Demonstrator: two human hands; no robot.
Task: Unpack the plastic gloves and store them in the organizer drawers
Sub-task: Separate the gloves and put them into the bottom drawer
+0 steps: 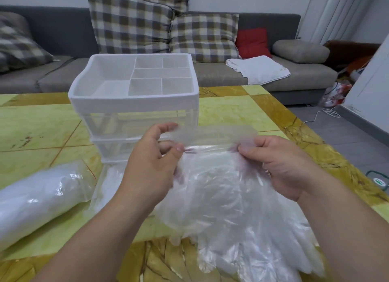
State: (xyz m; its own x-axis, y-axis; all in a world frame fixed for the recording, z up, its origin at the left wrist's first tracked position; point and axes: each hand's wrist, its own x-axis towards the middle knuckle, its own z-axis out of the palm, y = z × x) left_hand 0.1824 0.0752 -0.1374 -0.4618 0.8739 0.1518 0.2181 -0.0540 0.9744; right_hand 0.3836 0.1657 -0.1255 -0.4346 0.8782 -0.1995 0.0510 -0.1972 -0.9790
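Head view. A bundle of plastic gloves (pixel 231 197) is held above the near part of the worktop (pixel 37 130), directly in front of the drawer organizer (pixel 134 104). The gloves are thin, translucent, whitish film, layered in a crinkled stack. They are joined along the upper edge by a narrow cloudy header strip (pixel 212 133), and their finger ends fan out downward toward the worktop's near edge. The left hand (pixel 151 161) pinches the left end of the upper edge between thumb and curled fingers. The right hand (pixel 282 161) grasps the right end in the same manner, thumb on the near face of the film.

The organizer has a white top tray divided into compartments. Two clear drawers sit below it; their contents cannot be made out.

A sealed clear packet of gloves (pixel 40 197), rolled and whitish, lies on the worktop to the left, apart from both hands.

Beyond the worktop stands a grey sofa (pixel 221 75) carrying checked cushions (pixel 130 20), a red cushion (pixel 252 42) and a white cloth (pixel 259 69).
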